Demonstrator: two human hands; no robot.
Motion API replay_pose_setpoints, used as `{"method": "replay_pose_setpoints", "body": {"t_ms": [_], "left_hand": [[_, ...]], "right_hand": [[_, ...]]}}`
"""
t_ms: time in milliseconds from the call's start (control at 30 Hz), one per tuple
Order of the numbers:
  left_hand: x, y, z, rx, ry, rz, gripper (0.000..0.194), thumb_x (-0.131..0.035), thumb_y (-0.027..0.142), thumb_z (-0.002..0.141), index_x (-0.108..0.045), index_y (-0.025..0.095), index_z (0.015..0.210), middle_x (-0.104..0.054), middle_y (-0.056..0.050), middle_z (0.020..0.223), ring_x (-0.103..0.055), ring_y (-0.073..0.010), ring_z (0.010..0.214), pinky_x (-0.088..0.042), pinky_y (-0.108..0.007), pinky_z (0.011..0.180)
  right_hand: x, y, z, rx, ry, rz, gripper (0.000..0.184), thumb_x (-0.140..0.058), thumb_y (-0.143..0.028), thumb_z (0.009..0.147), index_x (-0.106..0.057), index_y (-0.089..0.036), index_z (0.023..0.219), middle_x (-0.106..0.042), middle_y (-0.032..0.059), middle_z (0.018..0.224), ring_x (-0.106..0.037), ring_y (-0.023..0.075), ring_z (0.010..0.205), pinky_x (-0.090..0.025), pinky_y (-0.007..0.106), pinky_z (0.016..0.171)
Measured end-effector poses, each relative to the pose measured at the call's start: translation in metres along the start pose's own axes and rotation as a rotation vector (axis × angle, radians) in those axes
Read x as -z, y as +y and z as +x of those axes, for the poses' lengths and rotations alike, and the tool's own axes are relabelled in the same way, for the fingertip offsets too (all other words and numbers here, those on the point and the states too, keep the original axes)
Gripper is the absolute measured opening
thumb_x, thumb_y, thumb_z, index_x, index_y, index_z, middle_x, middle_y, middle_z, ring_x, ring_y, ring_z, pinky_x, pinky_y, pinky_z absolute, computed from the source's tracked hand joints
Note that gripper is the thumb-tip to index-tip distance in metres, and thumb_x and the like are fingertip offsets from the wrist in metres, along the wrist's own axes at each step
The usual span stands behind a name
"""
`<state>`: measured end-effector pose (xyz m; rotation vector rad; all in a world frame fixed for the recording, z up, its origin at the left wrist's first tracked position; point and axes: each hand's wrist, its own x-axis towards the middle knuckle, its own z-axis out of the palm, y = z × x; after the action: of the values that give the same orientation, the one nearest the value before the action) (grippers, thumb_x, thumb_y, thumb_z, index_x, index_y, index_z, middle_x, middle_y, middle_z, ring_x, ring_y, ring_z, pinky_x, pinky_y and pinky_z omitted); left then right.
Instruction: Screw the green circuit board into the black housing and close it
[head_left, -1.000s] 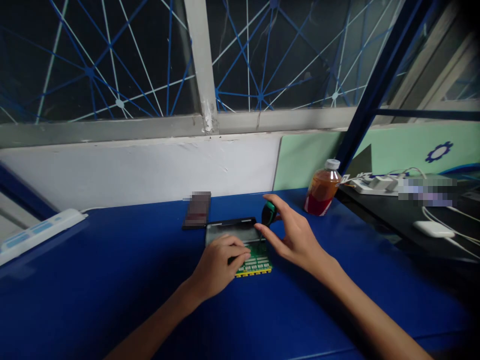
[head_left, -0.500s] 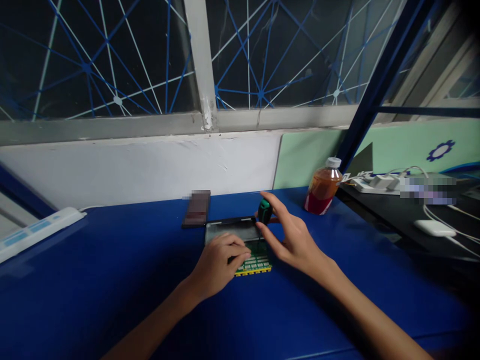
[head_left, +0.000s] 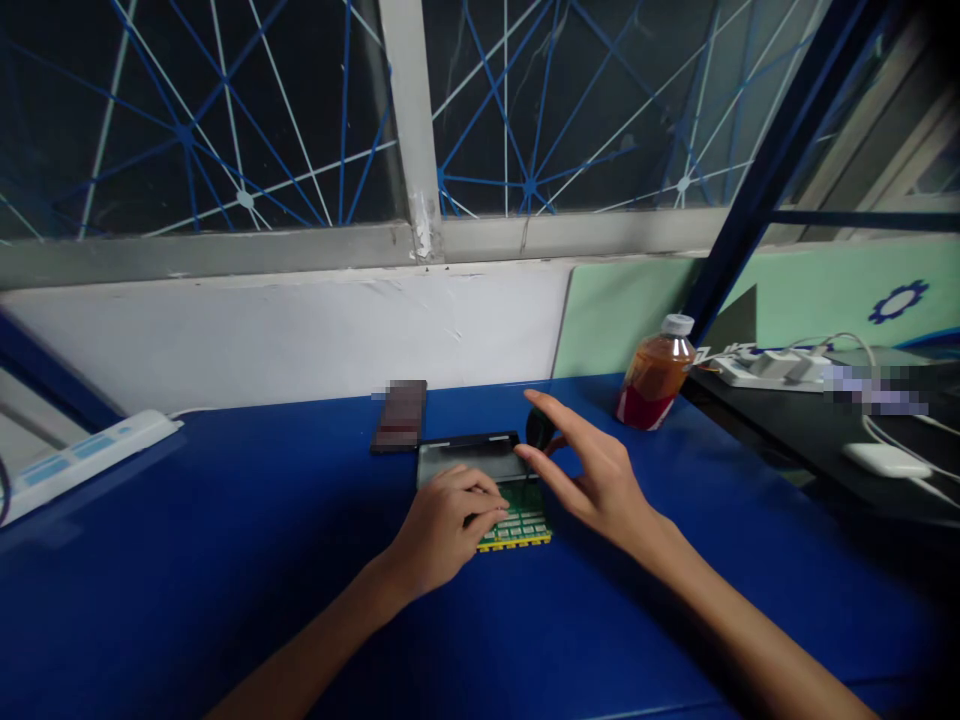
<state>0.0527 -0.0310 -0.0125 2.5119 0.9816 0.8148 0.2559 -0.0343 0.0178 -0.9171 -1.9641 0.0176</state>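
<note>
A green circuit board (head_left: 521,525) with a grey metal plate (head_left: 469,462) at its far end lies on the blue table (head_left: 225,560). My left hand (head_left: 446,525) rests on the board's left part, fingers curled down on it. My right hand (head_left: 592,475) hovers at the board's right side, thumb and fingers pinched round the dark handle of a small screwdriver (head_left: 538,428) that stands upright on the board. Its shaft is mostly hidden by my fingers.
A dark phone (head_left: 400,415) lies just behind the board. A bottle of orange liquid (head_left: 656,375) stands at the back right. A white power strip (head_left: 82,455) sits at the left edge. Chargers and cables (head_left: 780,365) lie on the black desk to the right.
The view has shifted slightly right. My right hand's fingers have turned round the screwdriver handle, which now shows darker and lower. My left hand has stayed on the board.
</note>
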Motion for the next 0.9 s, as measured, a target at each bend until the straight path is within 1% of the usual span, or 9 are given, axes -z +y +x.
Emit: {"method": "replay_pose_setpoints", "body": {"t_ms": [133, 233, 333, 433, 533, 600, 700, 833, 900], "left_hand": [[-0.0003, -0.0002, -0.0004, 0.007, 0.015, 0.0, 0.016, -0.056, 0.016, 0.088, -0.071, 0.02, 0.085, -0.067, -0.003, 0.087, -0.059, -0.0169, 0.081, -0.046, -0.032, 0.075], [-0.0009, -0.0015, -0.0009, 0.006, 0.014, 0.004, 0.018, -0.054, 0.016, 0.089, -0.071, 0.021, 0.089, -0.067, -0.003, 0.088, -0.059, -0.0172, 0.082, -0.047, -0.033, 0.076], [-0.001, -0.0022, -0.0008, 0.014, 0.005, 0.0, 0.019, -0.051, 0.017, 0.091, -0.07, 0.021, 0.095, -0.067, -0.003, 0.09, -0.059, -0.0176, 0.084, -0.047, -0.033, 0.076], [-0.0006, -0.0019, -0.0003, 0.025, -0.004, -0.009, 0.021, -0.049, 0.019, 0.093, -0.069, 0.021, 0.098, -0.067, -0.003, 0.091, -0.059, -0.0175, 0.084, -0.047, -0.033, 0.077], [-0.0005, -0.0016, 0.0, 0.035, -0.017, -0.008, 0.02, -0.05, 0.019, 0.092, -0.07, 0.022, 0.097, -0.067, -0.003, 0.09, -0.059, -0.0176, 0.084, -0.047, -0.033, 0.076], [-0.0006, -0.0018, -0.0003, 0.035, -0.019, -0.002, 0.019, -0.052, 0.019, 0.091, -0.07, 0.022, 0.095, -0.067, -0.003, 0.09, -0.059, -0.0175, 0.084, -0.046, -0.032, 0.075], [-0.0007, -0.0019, -0.0011, 0.034, -0.016, -0.001, 0.017, -0.055, 0.019, 0.09, -0.071, 0.022, 0.092, -0.067, -0.002, 0.09, -0.059, -0.017, 0.084, -0.046, -0.032, 0.075], [-0.0002, -0.0011, -0.0012, 0.034, -0.01, -0.005, 0.016, -0.056, 0.019, 0.089, -0.071, 0.022, 0.09, -0.067, -0.002, 0.089, -0.059, -0.0173, 0.083, -0.046, -0.032, 0.075], [0.0001, -0.0007, -0.0008, 0.032, -0.011, -0.001, 0.017, -0.055, 0.019, 0.089, -0.072, 0.022, 0.089, -0.067, -0.003, 0.088, -0.059, -0.0174, 0.082, -0.046, -0.032, 0.074]], "right_hand": [[-0.0001, -0.0001, 0.0021, -0.051, -0.06, 0.114, 0.055, -0.044, -0.021, 0.092, -0.026, -0.024, 0.144, -0.053, 0.0111, 0.129, -0.062, 0.0198, 0.09, -0.057, 0.038, 0.076], [0.0, 0.0007, 0.0026, -0.057, -0.037, 0.101, 0.055, -0.046, -0.023, 0.091, -0.027, -0.025, 0.143, -0.048, 0.0115, 0.136, -0.063, 0.0192, 0.087, -0.058, 0.038, 0.075], [0.002, 0.0028, 0.0028, -0.064, -0.009, 0.058, 0.055, -0.051, -0.024, 0.089, -0.032, -0.025, 0.14, -0.049, 0.0111, 0.134, -0.063, 0.0192, 0.086, -0.058, 0.037, 0.075], [0.0061, 0.0035, 0.0041, -0.084, -0.069, 0.141, 0.057, -0.05, -0.022, 0.088, -0.029, -0.024, 0.141, -0.049, 0.0105, 0.135, -0.062, 0.0195, 0.092, -0.058, 0.035, 0.076], [0.009, 0.003, 0.0055, -0.103, -0.119, 0.214, 0.061, -0.048, -0.021, 0.088, -0.024, -0.025, 0.143, -0.044, 0.0103, 0.14, -0.061, 0.0202, 0.097, -0.058, 0.036, 0.077], [0.0092, 0.0028, 0.0056, -0.105, -0.099, 0.192, 0.06, -0.049, -0.022, 0.088, -0.025, -0.026, 0.143, -0.042, 0.0105, 0.142, -0.062, 0.0206, 0.096, -0.058, 0.038, 0.077], [0.008, 0.0024, 0.0051, -0.082, -0.073, 0.129, 0.059, -0.052, -0.025, 0.088, -0.028, -0.027, 0.142, -0.042, 0.0109, 0.141, -0.064, 0.0208, 0.091, -0.057, 0.039, 0.076], [0.0071, 0.0019, 0.0045, -0.097, -0.126, 0.156, 0.062, -0.047, -0.022, 0.089, -0.02, -0.025, 0.145, -0.043, 0.0107, 0.141, -0.063, 0.0179, 0.088, -0.057, 0.036, 0.076], [0.0068, 0.0028, 0.0036, -0.108, -0.136, 0.134, 0.063, -0.046, -0.022, 0.09, -0.018, -0.024, 0.146, -0.045, 0.0108, 0.139, -0.063, 0.0156, 0.08, -0.056, 0.036, 0.076]]}}
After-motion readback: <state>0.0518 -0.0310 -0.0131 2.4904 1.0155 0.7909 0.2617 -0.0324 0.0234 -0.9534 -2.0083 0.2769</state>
